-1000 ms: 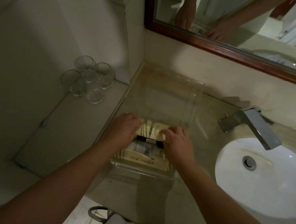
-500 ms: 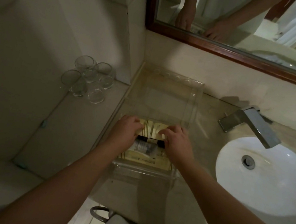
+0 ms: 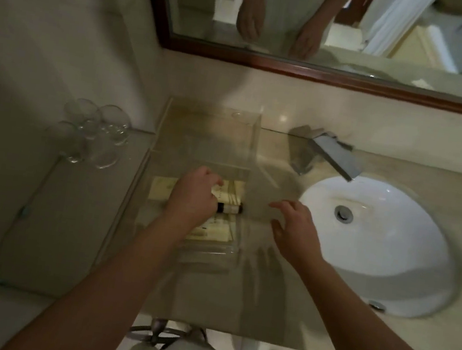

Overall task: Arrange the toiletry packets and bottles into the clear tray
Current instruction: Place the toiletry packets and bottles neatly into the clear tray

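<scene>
The clear tray (image 3: pixel 254 136) stands on the counter against the back wall, left of the sink. Several cream toiletry packets (image 3: pixel 229 190) lie flat in its near half, with a small dark-capped bottle (image 3: pixel 229 208) on its side across them. My left hand (image 3: pixel 194 196) is inside the tray on top of the packets, its fingers curled over the edge of a cream packet and hiding much of the bottle. My right hand (image 3: pixel 296 230) hovers just outside the tray's right wall with relaxed, spread fingers and holds nothing.
A group of clear glasses (image 3: pixel 91 133) stands on the lower ledge to the left. The chrome faucet (image 3: pixel 332 156) and white sink (image 3: pixel 376 244) lie to the right. A framed mirror (image 3: pixel 296 69) hangs above. A metal ring (image 3: pixel 150 331) sits below the counter's front edge.
My right hand has let go of the packets and moved right, out of the tray. My left hand stays on the packets. The view has shifted and is blurred.
</scene>
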Demonstrator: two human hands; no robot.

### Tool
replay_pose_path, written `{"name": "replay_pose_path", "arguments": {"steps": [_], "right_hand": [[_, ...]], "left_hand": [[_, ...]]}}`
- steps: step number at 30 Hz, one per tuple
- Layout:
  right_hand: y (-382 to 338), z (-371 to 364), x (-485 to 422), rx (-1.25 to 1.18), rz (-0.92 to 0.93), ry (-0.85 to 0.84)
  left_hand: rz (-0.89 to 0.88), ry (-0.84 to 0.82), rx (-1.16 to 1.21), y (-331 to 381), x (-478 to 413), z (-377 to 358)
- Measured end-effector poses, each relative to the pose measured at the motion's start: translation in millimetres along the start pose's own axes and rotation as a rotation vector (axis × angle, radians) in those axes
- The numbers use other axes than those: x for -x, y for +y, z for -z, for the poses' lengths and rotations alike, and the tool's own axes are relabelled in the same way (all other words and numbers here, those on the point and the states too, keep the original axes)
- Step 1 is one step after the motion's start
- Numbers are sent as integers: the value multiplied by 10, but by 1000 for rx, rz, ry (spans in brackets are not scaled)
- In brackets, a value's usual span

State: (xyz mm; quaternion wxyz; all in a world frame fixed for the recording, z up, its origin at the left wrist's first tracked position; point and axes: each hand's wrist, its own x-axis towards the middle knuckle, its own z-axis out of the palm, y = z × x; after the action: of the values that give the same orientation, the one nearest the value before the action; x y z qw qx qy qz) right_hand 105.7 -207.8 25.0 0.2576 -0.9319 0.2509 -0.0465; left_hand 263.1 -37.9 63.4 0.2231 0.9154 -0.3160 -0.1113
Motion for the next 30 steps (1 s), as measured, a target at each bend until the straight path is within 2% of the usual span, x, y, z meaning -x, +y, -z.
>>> {"name": "replay_pose_path", "arguments": {"steps": [5, 11, 16, 26, 30], "right_hand": [[773, 484, 600, -38, -121, 130], [2026, 1262, 1578, -19, -268, 250], [2897, 1820, 2208, -9, -386, 304], [4126, 2398, 2288, -51, -544, 306], [4557, 2655, 2148, -37, -567, 287]], "left_hand": [[-237, -118, 42, 1104, 164, -553], [-407, -226, 69, 2726, 667, -1493], [-508, -337, 72, 3734, 930, -2096], [-538, -516, -28, 4891, 472, -3035], [-478, -488, 0, 5235, 267, -3310]]}}
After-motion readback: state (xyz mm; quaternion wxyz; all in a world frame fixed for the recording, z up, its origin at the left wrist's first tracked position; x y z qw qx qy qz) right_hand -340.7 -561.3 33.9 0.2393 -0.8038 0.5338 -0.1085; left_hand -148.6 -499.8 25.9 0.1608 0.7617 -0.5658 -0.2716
